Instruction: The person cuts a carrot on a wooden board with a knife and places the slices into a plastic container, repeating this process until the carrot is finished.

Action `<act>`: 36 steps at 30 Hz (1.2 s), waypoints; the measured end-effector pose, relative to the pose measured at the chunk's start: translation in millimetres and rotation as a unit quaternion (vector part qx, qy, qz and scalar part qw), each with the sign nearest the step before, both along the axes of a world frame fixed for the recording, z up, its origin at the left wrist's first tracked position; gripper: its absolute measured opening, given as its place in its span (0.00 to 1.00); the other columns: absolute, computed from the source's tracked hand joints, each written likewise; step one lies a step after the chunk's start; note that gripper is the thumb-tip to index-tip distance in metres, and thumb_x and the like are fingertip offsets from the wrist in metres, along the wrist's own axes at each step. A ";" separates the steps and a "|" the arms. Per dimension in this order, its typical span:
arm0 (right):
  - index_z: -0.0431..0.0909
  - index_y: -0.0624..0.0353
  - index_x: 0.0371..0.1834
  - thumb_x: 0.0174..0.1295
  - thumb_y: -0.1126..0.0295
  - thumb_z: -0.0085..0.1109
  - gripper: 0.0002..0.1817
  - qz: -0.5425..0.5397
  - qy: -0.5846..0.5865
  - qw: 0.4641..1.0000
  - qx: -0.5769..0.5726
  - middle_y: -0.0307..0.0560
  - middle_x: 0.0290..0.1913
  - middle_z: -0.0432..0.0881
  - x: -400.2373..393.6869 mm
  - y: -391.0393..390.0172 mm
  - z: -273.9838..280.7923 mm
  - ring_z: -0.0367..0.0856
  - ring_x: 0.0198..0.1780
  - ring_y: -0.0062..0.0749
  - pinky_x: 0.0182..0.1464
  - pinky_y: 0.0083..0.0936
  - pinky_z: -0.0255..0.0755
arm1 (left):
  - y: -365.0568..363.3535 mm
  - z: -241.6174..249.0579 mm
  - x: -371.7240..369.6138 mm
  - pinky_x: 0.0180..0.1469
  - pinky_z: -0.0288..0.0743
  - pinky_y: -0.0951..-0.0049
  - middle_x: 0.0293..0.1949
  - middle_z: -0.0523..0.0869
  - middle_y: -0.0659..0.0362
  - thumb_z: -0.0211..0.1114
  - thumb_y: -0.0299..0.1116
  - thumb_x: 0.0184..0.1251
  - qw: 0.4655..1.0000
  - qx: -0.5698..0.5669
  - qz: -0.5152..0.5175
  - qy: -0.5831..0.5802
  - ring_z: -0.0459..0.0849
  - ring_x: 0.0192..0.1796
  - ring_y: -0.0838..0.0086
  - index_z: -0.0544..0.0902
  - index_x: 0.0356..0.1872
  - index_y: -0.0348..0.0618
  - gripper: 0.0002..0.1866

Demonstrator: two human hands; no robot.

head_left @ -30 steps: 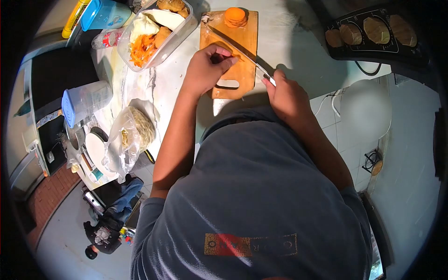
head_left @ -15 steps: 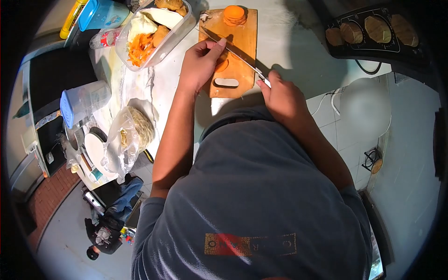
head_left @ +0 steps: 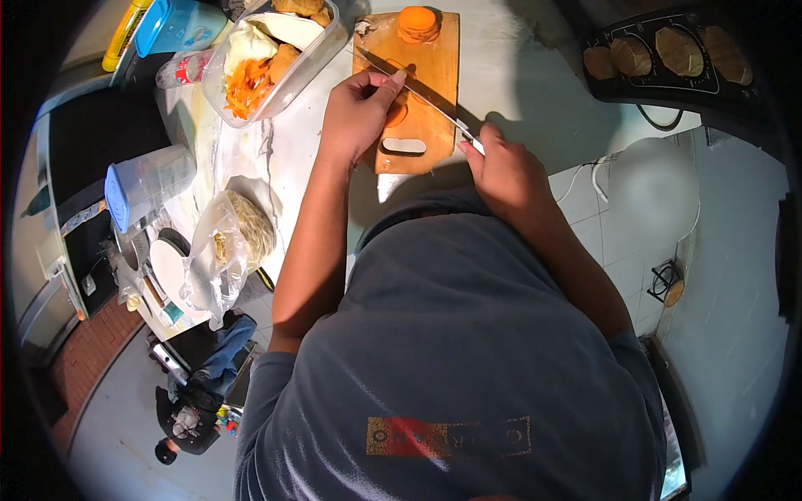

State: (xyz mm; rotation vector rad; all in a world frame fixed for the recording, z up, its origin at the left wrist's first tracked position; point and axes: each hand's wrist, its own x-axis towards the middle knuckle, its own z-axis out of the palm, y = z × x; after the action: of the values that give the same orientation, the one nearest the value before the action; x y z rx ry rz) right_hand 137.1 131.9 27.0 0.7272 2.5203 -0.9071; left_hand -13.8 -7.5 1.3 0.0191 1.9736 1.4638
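My right hand (head_left: 508,171) grips the handle of a knife (head_left: 430,102), its long blade slanting up and left across a wooden cutting board (head_left: 447,50). My left hand (head_left: 359,117) is over the board's left side, fingers curled in and thumb tip at the blade. What those fingers hold is hidden. An orange carrot slice (head_left: 397,115) lies beside my left hand, and another bit of carrot shows just beyond the blade. At the board's far end stands a stack of carrot slices (head_left: 418,25).
Left of the board is a clear plastic container (head_left: 309,79) holding orange shreds and pale and brown pieces. A bag of pale strands (head_left: 251,230) and a blue-lidded container (head_left: 121,196) are further left. A black cooktop (head_left: 652,63) is at right. Another person (head_left: 188,417) is at lower left.
The view has shifted very slightly. Both hands, the knife and the carrot slices keep nearly the same places.
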 end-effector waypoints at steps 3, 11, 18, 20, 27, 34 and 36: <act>0.71 0.64 0.42 0.69 0.55 0.50 0.19 0.004 -0.011 1.000 -0.002 0.64 0.35 0.82 -0.4 0.6 -0.5 0.82 0.40 0.62 0.44 0.49 0.74 | 0.2 1.5 0.5 0.32 0.72 0.83 0.29 0.84 0.60 0.68 0.38 0.66 1.000 0.002 0.003 -0.001 0.78 0.28 0.84 0.82 0.34 0.33 0.14; 0.68 0.64 0.39 0.69 0.57 0.49 0.17 0.005 0.028 1.000 -0.014 0.65 0.33 0.81 2.7 0.7 -9.9 0.80 0.39 0.64 0.42 0.50 0.73 | 4.0 5.7 -1.0 0.30 0.69 0.82 0.25 0.78 0.65 0.66 0.36 0.67 1.000 -0.016 0.004 -0.016 0.73 0.26 0.83 0.81 0.33 0.35 0.12; 0.67 0.64 0.40 0.69 0.58 0.50 0.17 0.000 0.011 1.000 -0.013 0.65 0.32 0.81 1.7 -2.2 -9.4 0.80 0.39 0.63 0.41 0.50 0.73 | 2.4 0.3 -3.7 0.29 0.69 0.82 0.26 0.83 0.60 0.69 0.36 0.64 1.000 -0.014 0.004 -0.010 0.75 0.25 0.83 0.81 0.32 0.33 0.14; 0.66 0.64 0.40 0.69 0.58 0.50 0.16 0.000 0.010 1.000 -0.012 0.65 0.32 0.81 1.9 -2.6 -10.6 0.80 0.39 0.63 0.42 0.50 0.73 | 3.2 0.3 -4.2 0.29 0.69 0.82 0.26 0.83 0.60 0.69 0.36 0.64 1.000 -0.017 0.007 -0.015 0.75 0.25 0.83 0.81 0.32 0.33 0.13; 0.65 0.64 0.40 0.69 0.59 0.49 0.17 -0.004 0.032 0.999 -0.021 0.65 0.34 0.81 2.9 -1.9 -16.8 0.79 0.40 0.64 0.42 0.50 0.73 | 1.7 -3.0 -6.1 0.31 0.70 0.82 0.28 0.83 0.59 0.68 0.35 0.64 1.000 -0.019 -0.008 0.004 0.75 0.27 0.82 0.81 0.32 0.32 0.13; 0.66 0.65 0.41 0.69 0.59 0.49 0.16 0.001 0.019 1.000 -0.007 0.65 0.34 0.82 2.3 -4.1 -18.5 0.81 0.40 0.63 0.43 0.50 0.74 | -12.2 -8.5 -1.4 0.36 0.71 0.81 0.28 0.79 0.64 0.71 0.36 0.61 0.994 0.023 -0.092 0.057 0.74 0.31 0.82 0.79 0.34 0.35 0.14; 0.68 0.65 0.42 0.69 0.59 0.50 0.17 0.001 0.006 1.000 -0.006 0.64 0.36 0.82 -0.3 -3.5 -15.8 0.82 0.41 0.61 0.45 0.49 0.75 | -10.6 -7.3 0.7 0.36 0.70 0.81 0.28 0.78 0.64 0.72 0.36 0.59 0.988 0.023 -0.121 0.092 0.73 0.31 0.82 0.79 0.34 0.35 0.14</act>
State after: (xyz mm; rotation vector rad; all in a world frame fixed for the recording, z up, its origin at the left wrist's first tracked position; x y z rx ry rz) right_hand 136.8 128.4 11.2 0.7181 2.5237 -0.9283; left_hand -13.1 -18.1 -5.9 0.4126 2.0012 1.3877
